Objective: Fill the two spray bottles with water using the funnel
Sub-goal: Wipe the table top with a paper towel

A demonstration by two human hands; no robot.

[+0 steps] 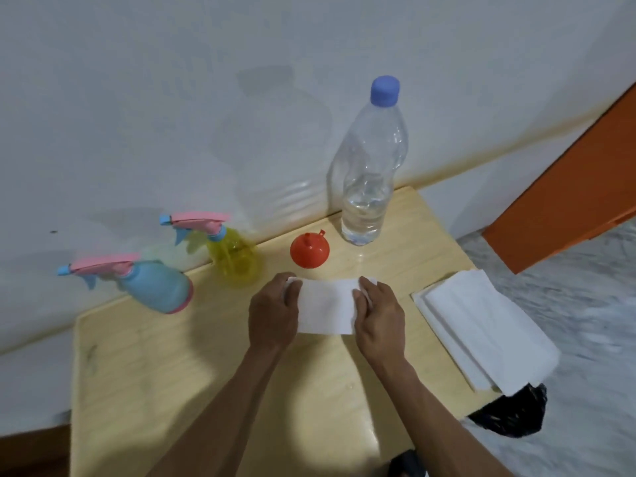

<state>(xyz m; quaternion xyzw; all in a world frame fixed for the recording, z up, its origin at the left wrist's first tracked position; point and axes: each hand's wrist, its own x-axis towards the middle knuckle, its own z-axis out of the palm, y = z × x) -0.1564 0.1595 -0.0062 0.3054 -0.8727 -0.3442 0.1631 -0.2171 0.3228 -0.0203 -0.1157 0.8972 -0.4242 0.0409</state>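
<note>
A blue spray bottle [155, 287] with a pink trigger head stands at the table's back left. Beside it stands a yellow spray bottle [234, 256], also with a pink head. An orange funnel [309, 251] lies mouth down near the back edge. A clear water bottle [368, 173] with a blue cap stands at the back right, water only in its lower part. My left hand [273, 311] and my right hand [378, 315] each grip one end of a white paper tissue [327, 308] held flat over the table's middle.
A stack of white tissues [481, 325] lies at the light wooden table's [172, 373] right edge and hangs over it. A black bag [509, 414] sits on the floor below. A white wall runs behind the table. An orange panel [568, 201] stands at the right.
</note>
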